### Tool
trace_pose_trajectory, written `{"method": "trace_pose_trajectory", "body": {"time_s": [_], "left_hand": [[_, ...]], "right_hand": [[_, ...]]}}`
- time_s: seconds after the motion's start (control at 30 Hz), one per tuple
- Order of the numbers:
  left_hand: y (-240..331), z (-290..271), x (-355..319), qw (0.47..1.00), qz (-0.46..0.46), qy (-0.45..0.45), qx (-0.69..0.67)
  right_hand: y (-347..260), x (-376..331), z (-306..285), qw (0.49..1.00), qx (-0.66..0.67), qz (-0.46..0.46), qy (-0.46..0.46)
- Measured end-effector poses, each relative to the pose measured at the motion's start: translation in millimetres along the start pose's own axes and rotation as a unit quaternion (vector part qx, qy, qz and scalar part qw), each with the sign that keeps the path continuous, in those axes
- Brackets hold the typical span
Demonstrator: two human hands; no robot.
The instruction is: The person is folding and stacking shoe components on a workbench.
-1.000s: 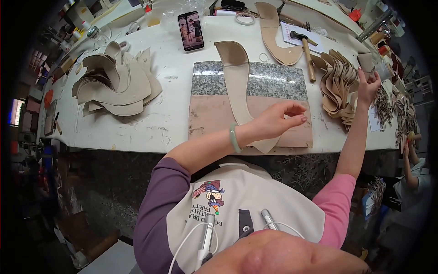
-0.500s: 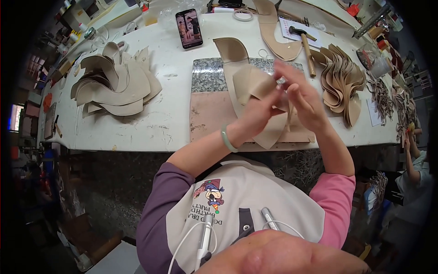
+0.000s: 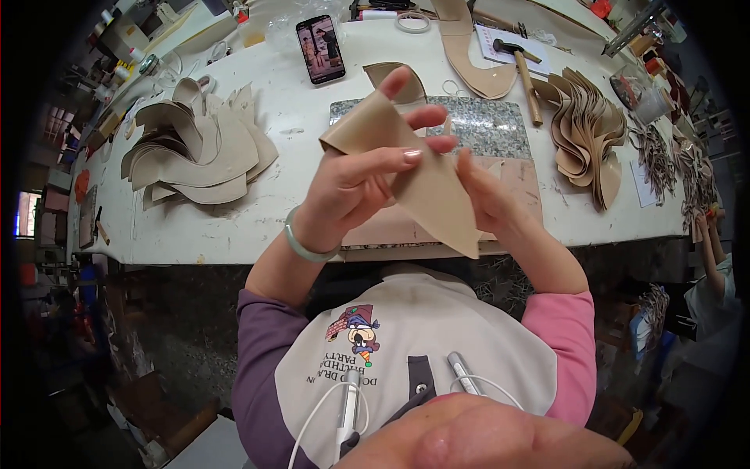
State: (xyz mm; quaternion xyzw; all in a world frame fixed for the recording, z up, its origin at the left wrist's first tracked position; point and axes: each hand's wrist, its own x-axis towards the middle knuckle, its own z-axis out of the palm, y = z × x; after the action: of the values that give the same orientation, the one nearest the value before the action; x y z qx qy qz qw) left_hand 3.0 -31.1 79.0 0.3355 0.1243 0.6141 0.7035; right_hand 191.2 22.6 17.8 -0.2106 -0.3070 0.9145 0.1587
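Note:
My left hand (image 3: 344, 187) grips a curved beige leather piece (image 3: 433, 195), its thumb pressed on the front face and fingers behind. The piece is lifted over the work board, folded over at its upper left, with a pointed end hanging toward me. At its right edge my right hand (image 3: 492, 199) touches it, thumb up and the other fingers partly hidden by the leather. Under the raised piece lies a granite slab (image 3: 492, 125) with a pinkish pad (image 3: 516, 184) on its near part. Behind my fingers, another beige piece (image 3: 406, 82) curls up at the slab.
A pile of beige leather pieces (image 3: 211, 168) lies at left, and a stack of folded ones (image 3: 586, 125) at right. A phone (image 3: 320, 49) leans at the back. A hammer (image 3: 526, 78) lies near a long curved piece (image 3: 476, 70). Another person (image 3: 711, 273) is at far right.
Both hands have drawn nearer to me and apart, my left moving left. The leather piece has been raised off the board and turned, its pointed end now hanging down.

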Motion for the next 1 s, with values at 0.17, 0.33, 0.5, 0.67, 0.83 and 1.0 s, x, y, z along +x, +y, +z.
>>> {"method": "trace_pose_trajectory", "body": {"time_s": [0.17,0.33,0.5,0.67,0.83,1.0], "left_hand": [[11,-3,-20,0.999,-0.003,0.026,0.019],[21,-15,-24,0.995,0.002,0.056,0.085],[41,-27,11,0.96,-0.032,0.052,0.274],[5,-33,19,0.872,-0.125,0.018,0.473],[-39,-62,21,0.822,-0.168,0.006,0.544],[-58,-67,13,0.776,-0.179,-0.002,0.605]], "right_hand": [[11,5,-3,0.997,0.044,0.057,-0.008],[-8,2,-2,0.997,0.016,-0.032,-0.072],[-46,-6,16,0.952,-0.082,-0.239,0.173],[-31,-44,-24,0.91,-0.306,-0.19,0.206],[4,-59,-51,0.873,-0.383,-0.111,0.279],[26,-63,-59,0.843,-0.424,-0.124,0.307]]}}
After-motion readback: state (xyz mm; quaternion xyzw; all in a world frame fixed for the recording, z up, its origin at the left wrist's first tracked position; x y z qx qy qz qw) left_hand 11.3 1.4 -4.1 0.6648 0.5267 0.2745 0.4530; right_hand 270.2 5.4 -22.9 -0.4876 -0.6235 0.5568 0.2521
